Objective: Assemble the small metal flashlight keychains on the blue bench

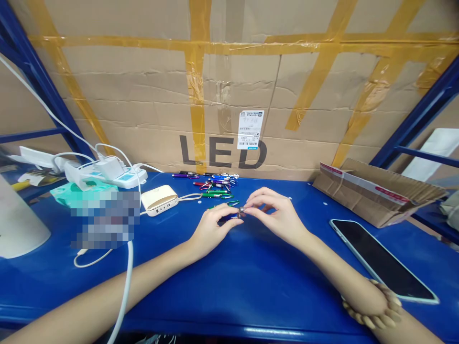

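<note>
My left hand [211, 228] rests on the blue table [251, 286] with its fingers closed round a small dark blue keychain flashlight [231, 218]. My right hand [274, 212] meets it from the right and pinches the flashlight's silver end [242, 209] between thumb and fingertips. Just behind my hands lies a pile of several small coloured keychain flashlights [215, 184] with carabiner clips; a green one [217, 195] lies nearest.
A phone [380, 260] lies face up at the right. An open flat cardboard box [376, 191] sits at the back right. A white power bank [159, 199], a power strip [107, 174], cables and a teal packet [77, 193] are at the left. A taped cardboard wall [229, 86] stands behind.
</note>
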Available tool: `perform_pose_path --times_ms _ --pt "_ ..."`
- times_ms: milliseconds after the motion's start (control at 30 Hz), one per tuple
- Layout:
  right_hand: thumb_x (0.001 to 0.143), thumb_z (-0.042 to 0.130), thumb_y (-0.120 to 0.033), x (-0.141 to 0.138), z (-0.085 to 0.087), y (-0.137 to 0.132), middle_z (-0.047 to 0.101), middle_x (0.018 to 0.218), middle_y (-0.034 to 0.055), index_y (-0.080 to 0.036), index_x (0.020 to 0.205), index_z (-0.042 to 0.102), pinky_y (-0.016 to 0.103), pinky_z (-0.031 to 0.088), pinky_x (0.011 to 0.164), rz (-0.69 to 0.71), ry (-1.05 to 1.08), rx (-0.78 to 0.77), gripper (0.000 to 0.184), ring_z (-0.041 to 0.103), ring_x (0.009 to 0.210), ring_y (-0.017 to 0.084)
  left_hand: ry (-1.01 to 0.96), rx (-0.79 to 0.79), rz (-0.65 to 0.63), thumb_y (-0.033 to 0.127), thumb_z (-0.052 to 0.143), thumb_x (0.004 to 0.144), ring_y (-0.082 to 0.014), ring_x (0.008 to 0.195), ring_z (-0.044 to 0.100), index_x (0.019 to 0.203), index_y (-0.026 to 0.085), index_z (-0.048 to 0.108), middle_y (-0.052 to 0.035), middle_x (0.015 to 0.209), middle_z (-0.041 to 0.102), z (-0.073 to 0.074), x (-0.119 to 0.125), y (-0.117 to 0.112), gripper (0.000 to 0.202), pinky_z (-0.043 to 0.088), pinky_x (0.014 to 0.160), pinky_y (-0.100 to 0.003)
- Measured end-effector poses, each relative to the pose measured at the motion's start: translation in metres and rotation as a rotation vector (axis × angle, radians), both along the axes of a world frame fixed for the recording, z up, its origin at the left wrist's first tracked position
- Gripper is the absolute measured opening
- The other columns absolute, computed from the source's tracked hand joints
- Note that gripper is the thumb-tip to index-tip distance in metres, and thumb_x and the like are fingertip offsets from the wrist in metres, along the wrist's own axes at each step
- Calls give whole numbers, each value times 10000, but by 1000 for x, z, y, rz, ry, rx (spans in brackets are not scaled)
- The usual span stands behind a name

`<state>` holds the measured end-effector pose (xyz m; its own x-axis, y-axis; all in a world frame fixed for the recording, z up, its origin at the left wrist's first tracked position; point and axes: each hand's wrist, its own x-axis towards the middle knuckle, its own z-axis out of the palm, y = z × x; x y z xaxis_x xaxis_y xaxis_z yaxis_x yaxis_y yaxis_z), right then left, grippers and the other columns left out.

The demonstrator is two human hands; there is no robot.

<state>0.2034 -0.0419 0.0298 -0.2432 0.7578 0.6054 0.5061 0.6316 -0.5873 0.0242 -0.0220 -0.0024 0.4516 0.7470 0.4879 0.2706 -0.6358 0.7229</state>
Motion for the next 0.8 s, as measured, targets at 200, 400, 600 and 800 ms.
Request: perform_pose_path --times_ms 200,400,600,800 --pt "753 643 -261 4 -1 -1 593 850 37 -205 712 689 234 500 614 24 -144 79 83 577 784 137 28 44 17 280 567 817 -130 654 538 929 175 678 -28 774 626 -3 0 2 190 409 578 -222" --pt "792 596 -267 6 -1 -1 593 911 46 -213 719 678 285 492 717 -14 -320 180 122 567 843 156 84 111 40 296 561 824 -118 615 509 980 184 670 -32 777 615 -2 -2 2 221 410 561 -226" --pt "779 600 -251 3 -1 -6 584 948 58 -206 710 677 287 488 712 0 -384 181 113 555 856 163 190 298 7 278 503 861 -166 778 563 994 165 655 -57 830 613 -7 -5 5 231 447 718 -292" --pt "760 624 -257 1 -5 -4 591 912 37 -216 673 681 278 477 705 -14 -283 48 111 563 836 154 185 342 -47 290 479 873 -150 758 568 1008 161 641 -52 813 610 -9 -6 5 247 460 700 -263"
